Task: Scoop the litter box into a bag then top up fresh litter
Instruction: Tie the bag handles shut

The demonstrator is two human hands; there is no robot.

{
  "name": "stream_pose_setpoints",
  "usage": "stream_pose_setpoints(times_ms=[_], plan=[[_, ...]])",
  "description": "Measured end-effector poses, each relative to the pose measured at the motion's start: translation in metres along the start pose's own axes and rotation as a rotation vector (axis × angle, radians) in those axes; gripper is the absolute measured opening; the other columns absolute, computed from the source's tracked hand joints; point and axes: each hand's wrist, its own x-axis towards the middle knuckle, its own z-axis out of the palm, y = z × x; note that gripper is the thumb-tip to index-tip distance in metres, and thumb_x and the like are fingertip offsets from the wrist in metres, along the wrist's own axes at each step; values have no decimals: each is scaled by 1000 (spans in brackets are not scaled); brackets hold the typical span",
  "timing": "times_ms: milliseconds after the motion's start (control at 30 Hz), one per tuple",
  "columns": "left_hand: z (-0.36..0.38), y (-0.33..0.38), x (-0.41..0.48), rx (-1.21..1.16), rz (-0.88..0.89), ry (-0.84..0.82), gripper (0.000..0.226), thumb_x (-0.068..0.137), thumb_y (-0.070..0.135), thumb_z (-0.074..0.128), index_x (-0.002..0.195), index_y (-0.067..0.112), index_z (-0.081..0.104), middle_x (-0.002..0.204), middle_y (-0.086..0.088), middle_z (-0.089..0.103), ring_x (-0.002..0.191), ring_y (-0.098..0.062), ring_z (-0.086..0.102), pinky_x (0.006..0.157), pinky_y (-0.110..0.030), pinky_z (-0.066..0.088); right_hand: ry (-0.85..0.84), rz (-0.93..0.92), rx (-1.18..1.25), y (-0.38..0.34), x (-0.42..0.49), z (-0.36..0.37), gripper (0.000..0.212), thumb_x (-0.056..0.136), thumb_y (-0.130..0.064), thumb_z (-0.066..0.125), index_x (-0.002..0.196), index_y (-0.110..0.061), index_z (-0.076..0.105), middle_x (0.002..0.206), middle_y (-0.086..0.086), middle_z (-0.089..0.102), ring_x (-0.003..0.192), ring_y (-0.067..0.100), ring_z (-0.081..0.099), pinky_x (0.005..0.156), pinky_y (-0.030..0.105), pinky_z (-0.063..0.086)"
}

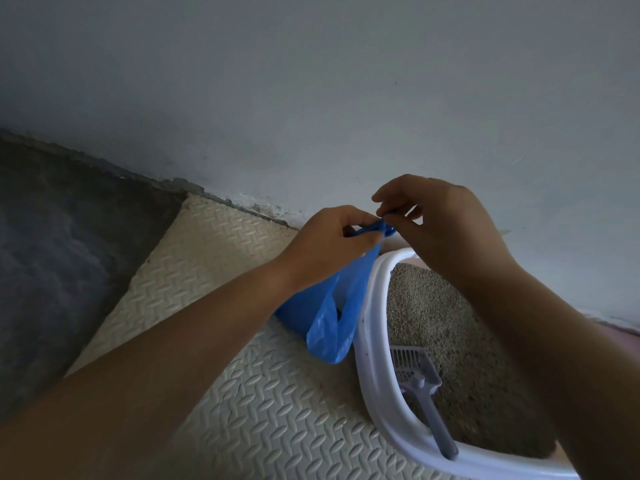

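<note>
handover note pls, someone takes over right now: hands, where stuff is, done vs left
Left hand and right hand: both pinching the twisted handles of the blue bag, which hangs beside the litter box over the floor mat.
Scoop: lies in the box, handle resting on the near rim.
Done: scooping seems finished, bag being tied.
Left: finish the knot, set the bag aside, top up litter. No fresh litter supply in view.

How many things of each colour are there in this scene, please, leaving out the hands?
Blue: 1, the plastic bag
White: 1, the litter box
Grey: 1, the scoop
Cream: 1, the floor mat
Total: 4
</note>
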Motion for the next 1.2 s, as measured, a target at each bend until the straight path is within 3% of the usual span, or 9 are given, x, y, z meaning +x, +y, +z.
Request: stream_pose_setpoints(times_ms=[67, 200, 400, 633, 800, 933, 1033, 1200], plan=[[1, 0, 0, 10, 3, -2, 14, 90, 24, 65, 102, 21, 71, 59, 27, 59, 58, 3, 52, 55, -10, 37, -1, 18, 4, 0, -1, 2, 26, 81, -1, 64, 101, -19, 68, 84, -10, 68, 80, 9, 63, 78, 33, 53], [0, -2, 1, -7, -21, 52, 13, 89, 29, 65, 95, 23, 74, 57, 18, 60, 59, -1, 53, 58, -22, 44, 78, 52, 40, 4, -4, -1, 19, 79, -2, 69, 93, -15, 68, 90, -4, 64, 75, 5, 63, 72, 22, 52], [-5, -3, -1, -33, -27, 26, 11, 92, 24, 62, 96, 22, 73, 56, 19, 61, 59, 2, 55, 57, -8, 41, -17, 151, -5, 11, -10, 3, 15, 80, -15, 73, 94, -19, 71, 78, -10, 66, 74, 2, 63, 75, 24, 52], [-7, -1, 0, -24, -45, 28, 14, 93, 27, 61, 95, 21, 73, 60, 6, 61, 48, 4, 51, 49, -7, 34, -3, 184, -21, 9, -11, 13, 4, 80, -21, 73, 83, -21, 72, 74, -8, 68, 70, 5, 63, 71, 29, 53], [-7, -3, 0, -14, -52, 42, 17, 92, 29, 61, 98, 21, 74, 62, 9, 63, 58, 3, 57, 53, -5, 37, -1, 211, -50, 8, -12, 17, 3, 82, -19, 70, 83, -20, 72, 76, -6, 70, 72, 10, 65, 70, 28, 52], [-7, -5, 0, -60, -40, 33, 16, 92, 23, 62, 103, 21, 73, 70, 18, 69, 64, -1, 63, 62, -9, 46, 20, 220, -79, 8, -13, 17, 7, 82, -17, 67, 83, -22, 72, 76, -7, 68, 72, 10, 63, 70, 29, 52], [-8, -5, 1, -61, -56, 19, 15, 92, 22, 62, 103, 19, 73, 61, 11, 66, 58, 1, 60, 58, -11, 45, 56, 244, -85, 9, -14, 15, 7, 82, -17, 65, 83, -21, 71, 77, -6, 68, 73, 12, 63, 70, 29, 51], [-9, -9, 4, -118, -59, 19, 14, 93, 15, 61, 99, 21, 72, 64, 11, 67, 67, -9, 65, 70, -20, 52, 88, 284, -76, 13, -15, 16, 9, 84, -14, 63, 85, -17, 71, 78, -4, 68, 73, 13, 62, 67, 26, 47]])
